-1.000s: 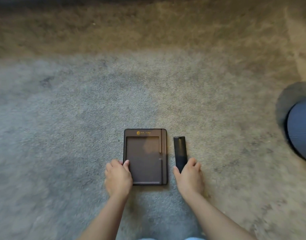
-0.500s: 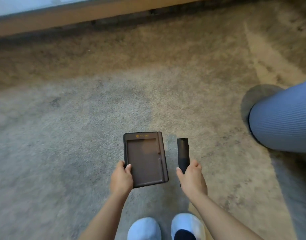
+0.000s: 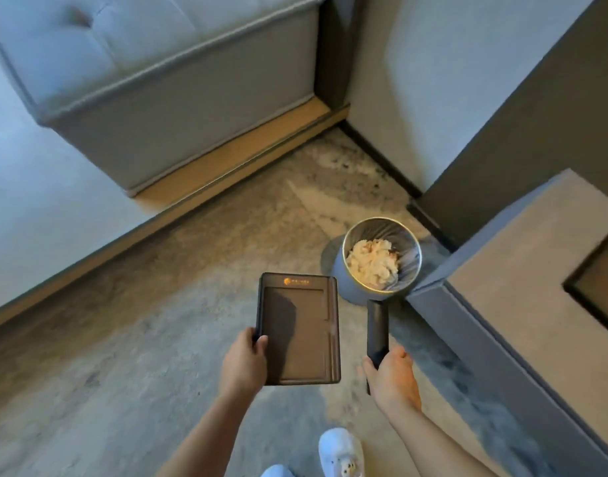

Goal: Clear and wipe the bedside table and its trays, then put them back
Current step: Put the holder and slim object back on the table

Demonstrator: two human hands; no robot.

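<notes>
My left hand (image 3: 243, 364) grips the near left edge of a flat dark brown tray (image 3: 301, 330) with a small gold logo at its far end. The tray is held level above the carpet. My right hand (image 3: 392, 375) is closed around the near end of a slim black remote control (image 3: 377, 330), which points away from me. The bedside table (image 3: 523, 270), grey with a beige top, stands at the right, just past the remote.
A round grey waste bin (image 3: 357, 280) with crumpled paper inside stands on the carpet between the tray and the bedside table. A grey upholstered bed base (image 3: 178, 108) on a wooden plinth fills the upper left. My white slippers (image 3: 340, 452) show at the bottom.
I lifted the tray and the remote off the carpet and rose. The view swung up, bringing the bed, the bin and the bedside table into sight.
</notes>
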